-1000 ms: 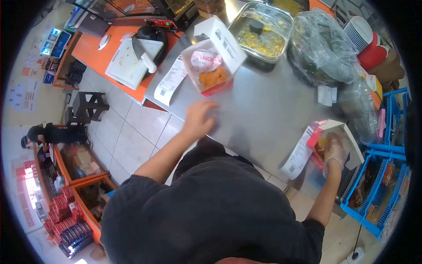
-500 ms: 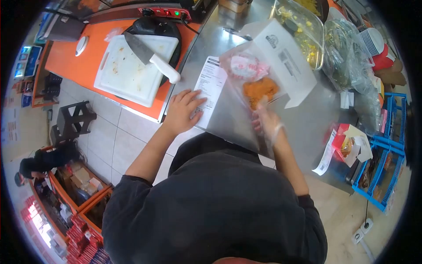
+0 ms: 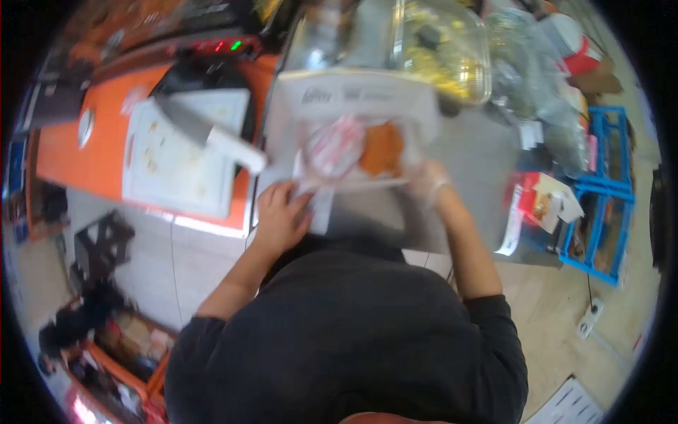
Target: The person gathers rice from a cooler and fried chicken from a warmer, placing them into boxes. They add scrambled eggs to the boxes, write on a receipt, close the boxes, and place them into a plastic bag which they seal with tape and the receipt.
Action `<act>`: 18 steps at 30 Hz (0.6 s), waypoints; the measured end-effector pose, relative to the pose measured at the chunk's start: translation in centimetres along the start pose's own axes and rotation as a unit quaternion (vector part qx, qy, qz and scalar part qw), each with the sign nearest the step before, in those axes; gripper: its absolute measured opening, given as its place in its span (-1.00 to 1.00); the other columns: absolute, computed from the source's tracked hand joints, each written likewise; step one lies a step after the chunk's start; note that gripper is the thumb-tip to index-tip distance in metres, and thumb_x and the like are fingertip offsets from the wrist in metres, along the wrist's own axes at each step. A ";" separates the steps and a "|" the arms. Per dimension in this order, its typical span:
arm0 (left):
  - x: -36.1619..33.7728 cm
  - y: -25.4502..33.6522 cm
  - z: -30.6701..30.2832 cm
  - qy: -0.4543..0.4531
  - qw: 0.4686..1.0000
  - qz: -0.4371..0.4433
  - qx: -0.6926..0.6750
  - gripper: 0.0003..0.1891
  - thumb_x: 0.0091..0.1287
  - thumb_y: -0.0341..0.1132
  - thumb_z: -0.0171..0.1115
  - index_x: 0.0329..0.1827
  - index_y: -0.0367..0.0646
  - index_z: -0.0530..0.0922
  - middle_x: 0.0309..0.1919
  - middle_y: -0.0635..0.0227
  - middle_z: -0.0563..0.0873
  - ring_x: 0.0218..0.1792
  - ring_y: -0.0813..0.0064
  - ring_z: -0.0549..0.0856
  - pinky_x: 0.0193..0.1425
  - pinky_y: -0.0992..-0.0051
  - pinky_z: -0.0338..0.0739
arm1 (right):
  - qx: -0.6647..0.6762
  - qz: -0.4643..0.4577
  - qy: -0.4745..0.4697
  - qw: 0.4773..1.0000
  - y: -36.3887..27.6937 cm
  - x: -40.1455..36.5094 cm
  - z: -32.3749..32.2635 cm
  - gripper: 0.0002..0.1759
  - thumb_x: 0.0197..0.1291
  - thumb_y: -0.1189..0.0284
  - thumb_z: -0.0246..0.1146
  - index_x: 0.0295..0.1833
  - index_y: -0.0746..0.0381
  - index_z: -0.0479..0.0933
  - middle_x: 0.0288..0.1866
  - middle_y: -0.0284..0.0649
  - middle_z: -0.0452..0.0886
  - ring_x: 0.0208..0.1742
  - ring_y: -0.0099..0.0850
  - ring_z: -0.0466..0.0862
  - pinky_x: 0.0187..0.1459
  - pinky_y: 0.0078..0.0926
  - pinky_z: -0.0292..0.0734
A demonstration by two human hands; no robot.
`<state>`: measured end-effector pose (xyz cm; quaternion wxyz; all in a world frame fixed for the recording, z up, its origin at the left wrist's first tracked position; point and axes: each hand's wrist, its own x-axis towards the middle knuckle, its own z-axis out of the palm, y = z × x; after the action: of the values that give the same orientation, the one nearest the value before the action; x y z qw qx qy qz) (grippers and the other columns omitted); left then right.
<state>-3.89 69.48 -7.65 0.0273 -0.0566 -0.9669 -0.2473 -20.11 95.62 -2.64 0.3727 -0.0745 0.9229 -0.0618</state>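
In the head view, an open box (image 3: pixel 395 106), blurred, is located at the near edge of the metal table (image 3: pixel 466 155); a wrapped item (image 3: pixel 335 146) and a fried piece (image 3: pixel 382 150) are contained side by side. The gloved right hand (image 3: pixel 427 184) is placed at the near right corner; its grip cannot be determined. The left hand (image 3: pixel 282 215) is positioned beside the receipt (image 3: pixel 321 212), fingers slightly spread; contact is obscured by blur.

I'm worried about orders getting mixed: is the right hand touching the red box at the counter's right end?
Apart: the head view plainly shows a stretch of steel counter between the right hand and the red box.
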 end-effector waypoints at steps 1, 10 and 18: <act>0.3 0.2 -0.7 -0.011 1.000 0.011 -0.010 -0.60 0.01 -0.27 0.29 -0.01 0.01 0.58 0.02 0.21 0.47 0.07 0.12 0.41 0.13 0.17 0.28 | -0.017 -0.022 0.043 0.999 0.3 -0.2 0.6 -0.62 0.10 0.17 0.18 -0.24 0.30 0.59 -0.19 0.09 0.62 -0.23 -0.13 0.65 -0.18 -0.32 0.56; 8.2 -1.4 -16.2 0.046 0.872 -0.061 -0.483 -0.62 0.28 -0.11 0.05 -0.35 -0.33 0.56 -0.46 0.30 0.60 -0.45 0.53 0.54 -0.27 0.55 0.41 | 0.114 -0.100 0.178 0.972 6.4 6.5 -15.6 -0.55 0.17 0.07 0.15 0.02 0.17 0.54 -0.04 -0.07 0.60 -0.01 -0.14 0.59 0.05 -0.25 0.46; 35.2 6.0 -7.8 -0.286 0.927 -0.125 -0.209 -0.49 0.21 -0.18 0.19 0.12 -0.37 0.37 -0.26 0.16 0.66 -0.30 0.46 0.63 -0.21 0.45 0.52 | -0.016 0.036 0.180 0.983 1.9 19.2 -18.0 -0.40 0.33 0.02 -0.14 0.30 0.19 0.29 0.24 0.01 0.40 0.22 -0.11 0.44 0.23 -0.22 0.31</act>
<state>-37.91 74.34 4.89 -0.2940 -0.0080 -0.8592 -0.4188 -46.45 95.06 -3.17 0.2015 -0.0353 0.9778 -0.0460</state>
